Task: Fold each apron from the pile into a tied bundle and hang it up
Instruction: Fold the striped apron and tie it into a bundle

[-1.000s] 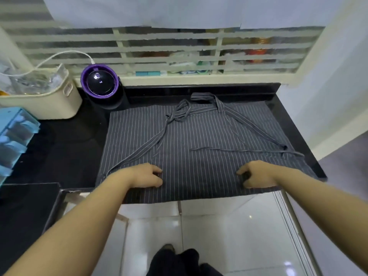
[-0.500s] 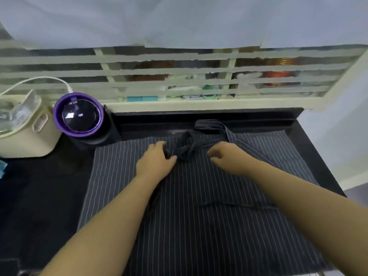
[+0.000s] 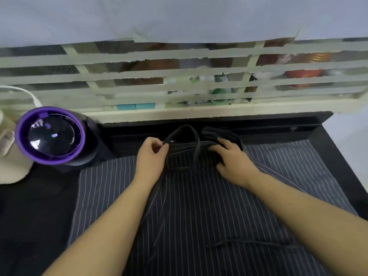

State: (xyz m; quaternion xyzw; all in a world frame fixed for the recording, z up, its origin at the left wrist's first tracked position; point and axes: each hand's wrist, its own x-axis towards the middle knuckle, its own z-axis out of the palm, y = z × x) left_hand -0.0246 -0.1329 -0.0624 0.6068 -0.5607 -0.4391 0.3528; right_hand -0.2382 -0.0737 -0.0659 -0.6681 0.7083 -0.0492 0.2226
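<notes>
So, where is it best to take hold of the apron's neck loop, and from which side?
I would pinch the neck loop at its arched top, which lies bare on the counter beyond the apron bib. Come from above on the near side: the left hand pinches its left base, and the right hand covers the right.

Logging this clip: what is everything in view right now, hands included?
apron: 1, dark pinstriped, spread on counter
strap: 1, dark, looped at apron's far edge
counter: 1, black, under apron
appliance: 1, round, purple-rimmed, left of apron
container: 1, cream, left edge
cable: 1, white, above container
slats: several, cream, behind counter
left hand: 1, pinches strap
right hand: 1, rests on apron
</notes>
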